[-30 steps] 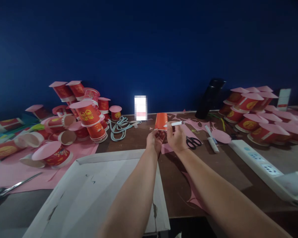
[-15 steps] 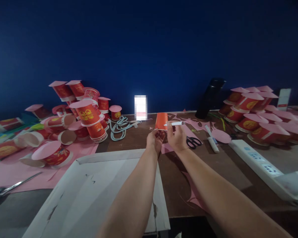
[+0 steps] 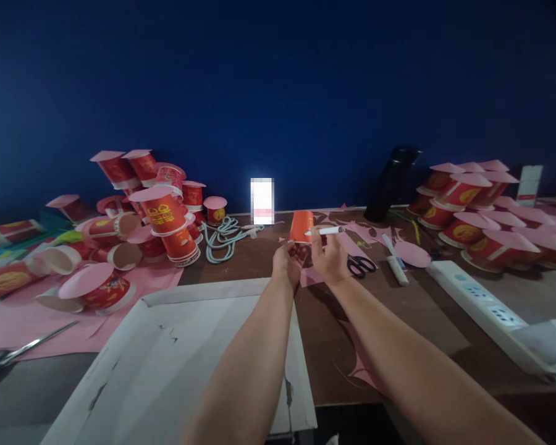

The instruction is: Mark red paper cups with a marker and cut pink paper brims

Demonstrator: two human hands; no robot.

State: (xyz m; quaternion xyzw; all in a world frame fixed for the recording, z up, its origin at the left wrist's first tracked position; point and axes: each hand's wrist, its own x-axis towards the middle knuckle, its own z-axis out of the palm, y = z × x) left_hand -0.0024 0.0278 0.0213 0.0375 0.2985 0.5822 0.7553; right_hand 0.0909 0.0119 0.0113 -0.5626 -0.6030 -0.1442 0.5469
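An orange-red paper cup [image 3: 300, 224] stands upside down in front of me, its wider rim low against my fingers. My left hand [image 3: 288, 262] grips that rim from below and the left. In my right hand [image 3: 328, 259] is a white marker pen [image 3: 327, 231], held between thumb and fingers, its tip at the cup's side. Whether the tip has left a mark is too small to tell. Just right of my right hand lie black-handled scissors [image 3: 361, 266]. Pink paper scraps [image 3: 312, 277] lie under and around my hands.
A white tray-like board [image 3: 167, 364] covers the front left. Red cups with pink paper tops [image 3: 167, 210] pile up at left, and more stacked cups [image 3: 463, 188] stand at right. A dark bottle [image 3: 391, 185], a white pen [image 3: 395, 262] and a power strip [image 3: 477, 309] are at right.
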